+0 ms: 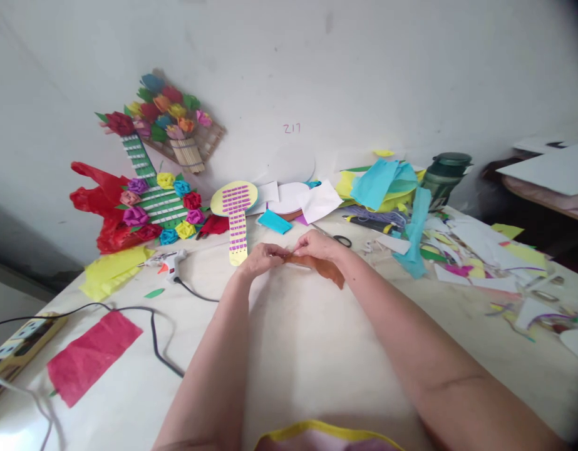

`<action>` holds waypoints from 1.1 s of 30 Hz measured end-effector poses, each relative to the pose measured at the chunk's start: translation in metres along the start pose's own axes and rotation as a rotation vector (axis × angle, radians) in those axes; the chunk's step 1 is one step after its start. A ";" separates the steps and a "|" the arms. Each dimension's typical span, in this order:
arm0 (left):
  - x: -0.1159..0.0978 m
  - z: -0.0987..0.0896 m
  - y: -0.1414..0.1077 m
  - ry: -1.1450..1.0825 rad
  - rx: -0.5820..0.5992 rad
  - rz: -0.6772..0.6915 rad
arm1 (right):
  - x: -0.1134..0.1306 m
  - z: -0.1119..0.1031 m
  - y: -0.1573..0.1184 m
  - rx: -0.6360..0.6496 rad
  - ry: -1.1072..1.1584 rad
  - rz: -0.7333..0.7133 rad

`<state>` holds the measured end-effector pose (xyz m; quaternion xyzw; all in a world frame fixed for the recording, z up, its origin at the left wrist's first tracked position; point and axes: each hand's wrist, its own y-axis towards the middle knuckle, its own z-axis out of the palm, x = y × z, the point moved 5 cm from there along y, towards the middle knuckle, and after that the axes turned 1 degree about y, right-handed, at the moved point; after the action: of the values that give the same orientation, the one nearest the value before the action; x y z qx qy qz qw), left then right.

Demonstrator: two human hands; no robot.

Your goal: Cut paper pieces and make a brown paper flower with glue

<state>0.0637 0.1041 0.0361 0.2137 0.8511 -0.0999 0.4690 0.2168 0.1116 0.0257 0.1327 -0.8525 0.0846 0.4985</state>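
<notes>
Yellow-edged clothing (329,438) sits nearest; beyond, left hand (264,258) and right hand (317,245) pinch the brown paper (330,270) at its left end, the rest trailing rightward below the right wrist.

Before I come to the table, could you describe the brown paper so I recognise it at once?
On the pale table, find where the left hand and right hand come close. Held there, the brown paper trails rightward; its orange tint differs from the turquoise paper behind.
</notes>
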 end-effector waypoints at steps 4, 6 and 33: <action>-0.003 0.004 -0.002 -0.026 0.042 -0.046 | 0.006 0.003 -0.003 0.047 0.017 -0.017; -0.006 0.005 -0.003 -0.014 0.045 -0.048 | 0.006 0.004 -0.003 0.060 0.052 -0.022; -0.001 0.005 -0.003 -0.030 0.072 -0.068 | 0.000 -0.024 0.006 -0.086 -0.009 -0.165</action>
<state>0.0664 0.0989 0.0344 0.2000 0.8465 -0.1496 0.4702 0.2352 0.1242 0.0371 0.1813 -0.8438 0.0059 0.5051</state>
